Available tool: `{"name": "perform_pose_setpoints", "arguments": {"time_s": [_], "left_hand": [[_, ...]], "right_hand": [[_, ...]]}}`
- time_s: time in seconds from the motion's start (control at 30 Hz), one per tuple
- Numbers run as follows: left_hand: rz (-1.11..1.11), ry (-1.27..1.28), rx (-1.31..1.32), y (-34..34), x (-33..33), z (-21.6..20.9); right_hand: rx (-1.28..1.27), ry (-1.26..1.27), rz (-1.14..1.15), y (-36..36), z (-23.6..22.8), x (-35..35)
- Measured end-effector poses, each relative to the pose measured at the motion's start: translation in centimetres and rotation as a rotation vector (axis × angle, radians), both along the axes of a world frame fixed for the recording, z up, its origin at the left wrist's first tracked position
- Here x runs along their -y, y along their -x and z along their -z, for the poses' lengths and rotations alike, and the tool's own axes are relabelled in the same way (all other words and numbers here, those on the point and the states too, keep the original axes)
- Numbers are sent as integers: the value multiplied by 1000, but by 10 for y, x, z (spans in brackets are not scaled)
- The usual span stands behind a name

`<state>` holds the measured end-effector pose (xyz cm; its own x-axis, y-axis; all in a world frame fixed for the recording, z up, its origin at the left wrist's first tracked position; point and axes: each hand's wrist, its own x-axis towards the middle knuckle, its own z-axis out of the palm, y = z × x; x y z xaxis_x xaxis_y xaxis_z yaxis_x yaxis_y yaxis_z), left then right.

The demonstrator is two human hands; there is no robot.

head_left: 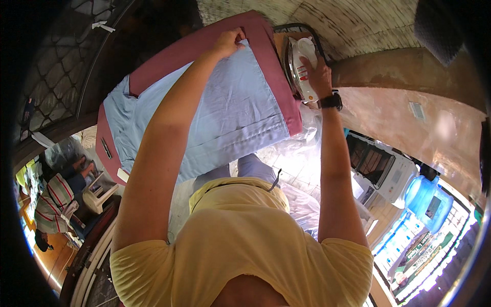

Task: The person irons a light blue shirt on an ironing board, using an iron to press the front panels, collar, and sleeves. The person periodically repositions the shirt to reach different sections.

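A light blue garment (240, 87) lies spread over a maroon-covered ironing board (194, 46), with a stitched band along its near right edge. At the garment's far corner, my left hand (230, 43) has its fingers closed on the fabric. My right hand (318, 77) is wrapped round a white and silver clothes iron (306, 49), which is at the board's right end, off the garment. The iron seems to sit on a brown rest (280, 43) with a dark metal frame; its underside is hidden. A dark watch (331, 101) is on my right wrist.
A small dark pen-like item (106, 148) lies on the board's left end. To the right stand a white appliance (398, 179) and a blue water jug (428, 202). At the lower left, a person in a striped top (53, 199) is near a pale plastic stool (97, 193).
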<state>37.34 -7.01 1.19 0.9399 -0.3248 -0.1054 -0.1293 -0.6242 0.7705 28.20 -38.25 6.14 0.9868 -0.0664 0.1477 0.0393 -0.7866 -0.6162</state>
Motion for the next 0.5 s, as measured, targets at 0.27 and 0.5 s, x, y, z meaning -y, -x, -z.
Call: {"name": "perform_pose_setpoints", "arguments": {"time_s": [0.27, 0.5], "left_hand": [[33, -34, 84, -1, -11, 12], [-2, -2, 198, 3, -8, 1]], "right_hand": [[-365, -268, 20, 80, -79, -18], [-324, -41, -22, 177, -42, -65]]}}
